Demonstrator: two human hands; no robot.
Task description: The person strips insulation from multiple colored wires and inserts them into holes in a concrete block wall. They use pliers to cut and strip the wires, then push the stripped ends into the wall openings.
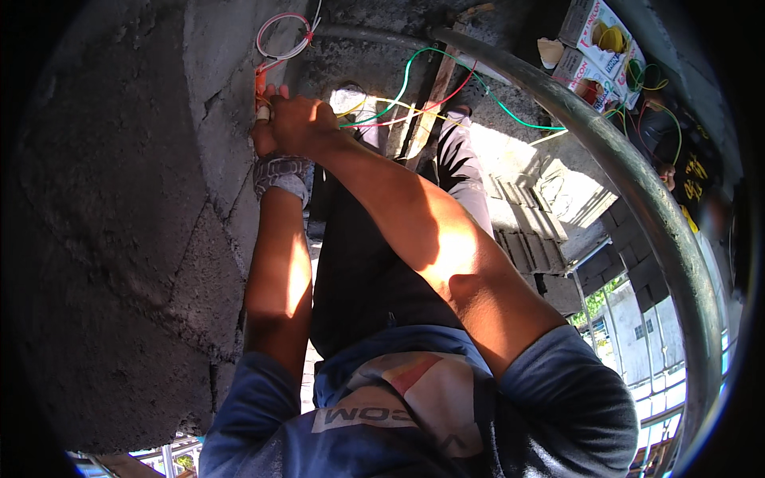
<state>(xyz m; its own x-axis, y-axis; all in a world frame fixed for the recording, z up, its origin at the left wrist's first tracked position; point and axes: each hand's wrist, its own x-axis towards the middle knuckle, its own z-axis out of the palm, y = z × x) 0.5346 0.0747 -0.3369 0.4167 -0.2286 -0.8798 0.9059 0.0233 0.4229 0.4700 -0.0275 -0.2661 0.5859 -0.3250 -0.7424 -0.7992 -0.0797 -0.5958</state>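
Observation:
Both my hands are together at an orange electrical box set in the rough concrete wall. My right hand is closed on the electrical wires; a green wire, a red wire and a yellow wire trail rightward from it. My left hand, with a grey patterned cuff at the wrist and a pale wrap on one finger, is mostly covered by the right. Its fingers look closed by the box, but what they hold is hidden. Above hangs a coil of white and pink wire.
Open cartons with wire spools stand at the upper right, beside another person in dark clothes. A thick grey pipe curves down the right side. A wooden plank and stacked grey blocks lie below.

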